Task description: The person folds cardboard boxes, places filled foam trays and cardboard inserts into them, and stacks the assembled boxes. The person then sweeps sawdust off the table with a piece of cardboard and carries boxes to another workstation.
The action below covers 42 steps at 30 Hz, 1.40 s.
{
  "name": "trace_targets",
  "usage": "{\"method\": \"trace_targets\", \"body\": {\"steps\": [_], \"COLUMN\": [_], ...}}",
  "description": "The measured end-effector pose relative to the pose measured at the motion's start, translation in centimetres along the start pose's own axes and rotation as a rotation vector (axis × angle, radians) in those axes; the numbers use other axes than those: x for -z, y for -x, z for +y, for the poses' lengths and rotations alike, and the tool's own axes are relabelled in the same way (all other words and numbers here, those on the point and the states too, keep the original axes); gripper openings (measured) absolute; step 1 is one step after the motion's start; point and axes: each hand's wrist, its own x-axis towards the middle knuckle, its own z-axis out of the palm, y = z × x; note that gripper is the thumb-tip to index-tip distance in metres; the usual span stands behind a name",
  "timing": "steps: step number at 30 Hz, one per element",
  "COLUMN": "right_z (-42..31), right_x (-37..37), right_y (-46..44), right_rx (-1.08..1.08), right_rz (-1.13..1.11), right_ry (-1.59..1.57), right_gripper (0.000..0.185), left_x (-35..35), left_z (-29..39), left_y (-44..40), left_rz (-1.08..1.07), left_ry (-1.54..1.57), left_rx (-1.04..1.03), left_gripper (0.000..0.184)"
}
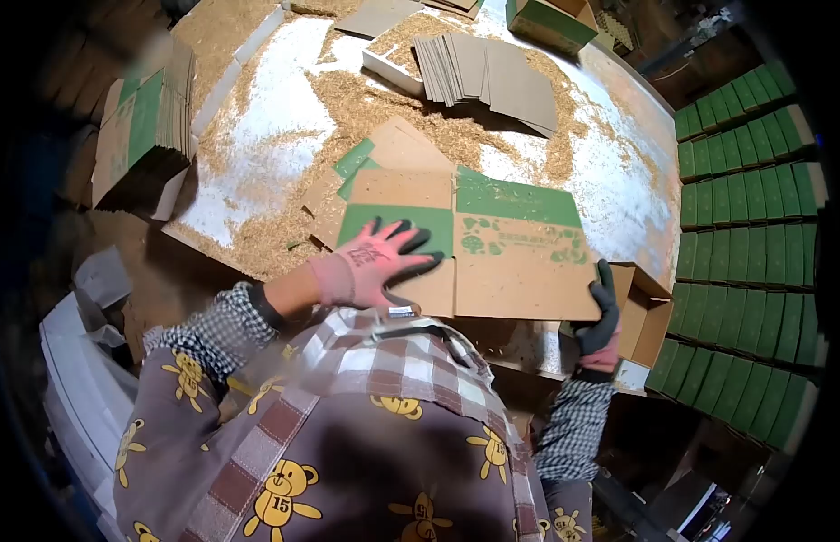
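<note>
A flattened cardboard box [519,275], brown with green panels and green printing, lies in front of me on the table. My left hand [375,262], in a pink glove with dark fingertips, rests on its left part with the fingers spread. At the box's right edge is my right hand [600,316], also gloved, its dark fingers closed around the lower right corner. Under the far left side of this box, more flat cardboard pieces [397,149] stick out. An open brown box [650,316] stands just beyond my right hand.
Brown shavings [347,99] cover much of the white tabletop [275,90]. A fanned stack of cardboard sheets [492,77] lies at the back. Folded boxes [144,126] are piled at left. Rows of green-topped boxes [745,253] line the right side. A green box [551,23] stands far back.
</note>
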Motion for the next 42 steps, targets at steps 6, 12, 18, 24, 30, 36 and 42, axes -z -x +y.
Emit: {"method": "trace_targets", "body": {"steps": [6, 12, 18, 24, 30, 36, 42], "right_z": [-3.4, -6.2, -6.9, -3.6, -10.2, -11.1, -4.4], "right_x": [0.8, -4.1, -7.1, -8.8, -7.1, -16.4, -16.2], "right_y": [-3.6, -4.3, -7.0, -10.0, -10.3, -8.5, -9.5], "right_rx": [-0.157, -0.063, 0.256, -0.014, -0.107, 0.543, 0.8], "right_rz": [-0.101, -0.002, -0.207, -0.122, -0.455, 0.147, 0.272], "right_ry": [-0.283, -0.321, 0.051, -0.125, -0.288, 0.541, 0.832], "right_gripper": [0.042, 0.051, 0.067, 0.052, 0.06, 0.083, 0.069], "left_x": [4.1, 12.7, 9.3, 8.5, 11.3, 7.1, 9.6], "left_z": [2.2, 4.9, -6.2, 0.4, -2.0, -0.6, -1.4], "left_y": [0.5, 4.9, 5.4, 3.4, 3.9, -3.1, 4.4], "left_rz": [0.248, 0.115, 0.258, 0.24, 0.708, -0.093, -0.03], "left_ry": [-0.208, 0.234, 1.85, 1.193, 1.11, -0.167, -0.116], "left_rx": [-0.272, -0.273, 0.305, -0.1, 0.165, 0.135, -0.139], "left_gripper": [0.066, 0.05, 0.026, 0.069, 0.045, 0.047, 0.075]}}
